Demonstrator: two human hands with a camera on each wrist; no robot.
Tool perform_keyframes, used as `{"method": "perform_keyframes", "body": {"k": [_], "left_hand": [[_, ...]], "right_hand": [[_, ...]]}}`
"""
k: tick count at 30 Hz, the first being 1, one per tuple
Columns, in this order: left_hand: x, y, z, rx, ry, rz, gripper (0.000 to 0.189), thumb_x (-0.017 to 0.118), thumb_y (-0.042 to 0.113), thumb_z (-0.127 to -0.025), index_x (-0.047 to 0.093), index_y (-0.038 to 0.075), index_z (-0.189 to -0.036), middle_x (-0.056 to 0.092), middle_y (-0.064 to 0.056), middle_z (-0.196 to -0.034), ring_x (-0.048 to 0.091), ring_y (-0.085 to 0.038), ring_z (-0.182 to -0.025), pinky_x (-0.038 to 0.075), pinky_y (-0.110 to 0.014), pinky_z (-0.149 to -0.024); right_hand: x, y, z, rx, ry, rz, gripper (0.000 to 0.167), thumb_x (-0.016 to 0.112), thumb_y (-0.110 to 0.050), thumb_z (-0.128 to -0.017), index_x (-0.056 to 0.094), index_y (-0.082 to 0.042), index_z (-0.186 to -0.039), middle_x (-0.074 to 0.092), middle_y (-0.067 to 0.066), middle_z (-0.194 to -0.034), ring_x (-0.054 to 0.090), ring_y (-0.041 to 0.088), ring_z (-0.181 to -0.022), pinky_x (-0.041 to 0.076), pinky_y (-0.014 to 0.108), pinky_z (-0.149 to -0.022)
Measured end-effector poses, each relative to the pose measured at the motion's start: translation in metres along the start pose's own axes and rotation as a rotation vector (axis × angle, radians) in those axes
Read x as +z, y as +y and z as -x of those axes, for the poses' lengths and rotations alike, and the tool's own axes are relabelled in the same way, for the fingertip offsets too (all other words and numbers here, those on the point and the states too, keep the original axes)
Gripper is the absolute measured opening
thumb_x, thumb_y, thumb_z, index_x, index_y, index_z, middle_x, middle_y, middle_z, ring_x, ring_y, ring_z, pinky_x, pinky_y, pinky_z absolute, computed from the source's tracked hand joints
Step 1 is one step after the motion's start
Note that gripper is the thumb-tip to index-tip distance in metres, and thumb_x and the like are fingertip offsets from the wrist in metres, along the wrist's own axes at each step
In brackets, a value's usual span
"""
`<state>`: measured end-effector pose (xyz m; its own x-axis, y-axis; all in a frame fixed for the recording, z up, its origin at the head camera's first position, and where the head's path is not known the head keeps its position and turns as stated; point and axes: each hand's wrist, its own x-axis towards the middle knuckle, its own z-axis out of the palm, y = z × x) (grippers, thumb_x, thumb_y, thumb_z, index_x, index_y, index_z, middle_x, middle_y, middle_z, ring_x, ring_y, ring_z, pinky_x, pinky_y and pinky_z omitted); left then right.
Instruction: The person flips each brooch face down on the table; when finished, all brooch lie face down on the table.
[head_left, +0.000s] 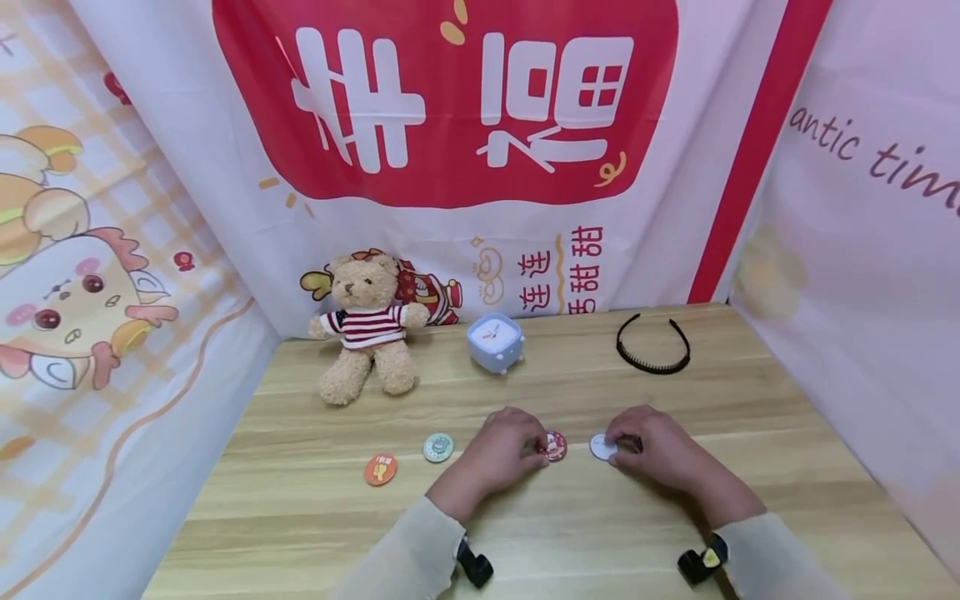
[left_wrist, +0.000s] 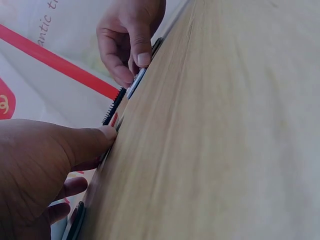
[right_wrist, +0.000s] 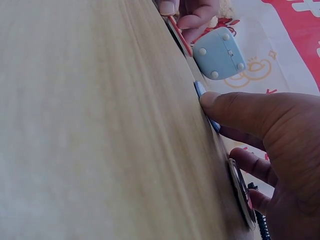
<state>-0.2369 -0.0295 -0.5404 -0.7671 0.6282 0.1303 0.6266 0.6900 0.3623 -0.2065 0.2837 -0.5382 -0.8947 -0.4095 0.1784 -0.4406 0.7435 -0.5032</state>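
Observation:
My left hand (head_left: 504,450) pinches a red patterned disc (head_left: 556,446) at its left edge, thumb and fingers low on the table. To the right, my right hand (head_left: 660,446) holds a pale blue-white disc (head_left: 600,447) between thumb and fingers at its right side. In the right wrist view this disc's blue edge (right_wrist: 197,88) shows beside the thumb, and another disc (right_wrist: 241,195) lies beneath the other fingers of that hand. Left of the left hand lie a mint-green disc (head_left: 438,447) and an orange disc (head_left: 381,470).
Behind the discs, a teddy bear (head_left: 367,325) in a striped shirt sits at the back left of the wooden table (head_left: 570,533). A small blue clock (head_left: 496,342) stands in the middle back, a black headband (head_left: 654,367) at the back right. Printed cloths (head_left: 450,183) hang around the table.

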Motion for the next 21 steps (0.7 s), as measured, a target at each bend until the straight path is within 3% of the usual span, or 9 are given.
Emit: {"method": "perform_keyframes", "body": {"k": [9, 15, 21], "left_hand": [[0.0, -0.003, 0.001, 0.033, 0.021, -0.02, 0.017, 0.084, 0.039, -0.096, 0.077, 0.031, -0.108, 0.077, 0.014, -0.12, 0.065, -0.016, -0.127, 0.044, -0.045, -0.122], [0.0, -0.004, 0.001, 0.046, 0.038, 0.04, 0.016, 0.087, 0.037, -0.094, 0.078, 0.029, -0.106, 0.077, 0.016, -0.117, 0.065, -0.014, -0.124, 0.045, -0.043, -0.119], [-0.002, -0.005, 0.002, 0.046, 0.052, 0.053, 0.014, 0.087, 0.036, -0.094, 0.078, 0.029, -0.103, 0.078, 0.018, -0.115, 0.065, -0.012, -0.121, 0.045, -0.043, -0.117]], "right_hand": [[0.016, -0.026, -0.018, -0.013, -0.017, -0.022, 0.027, 0.095, -0.026, -0.086, 0.08, -0.029, -0.108, 0.075, -0.012, -0.118, 0.067, 0.022, -0.12, 0.055, 0.053, -0.108], [0.027, -0.039, -0.032, -0.002, -0.057, -0.08, 0.028, 0.094, -0.026, -0.085, 0.08, -0.034, -0.108, 0.075, -0.017, -0.116, 0.066, 0.019, -0.122, 0.053, 0.053, -0.112], [0.035, -0.042, -0.04, -0.064, -0.052, -0.047, 0.024, 0.093, -0.022, -0.086, 0.081, -0.032, -0.104, 0.075, -0.017, -0.111, 0.066, 0.014, -0.115, 0.055, 0.048, -0.107]]}}
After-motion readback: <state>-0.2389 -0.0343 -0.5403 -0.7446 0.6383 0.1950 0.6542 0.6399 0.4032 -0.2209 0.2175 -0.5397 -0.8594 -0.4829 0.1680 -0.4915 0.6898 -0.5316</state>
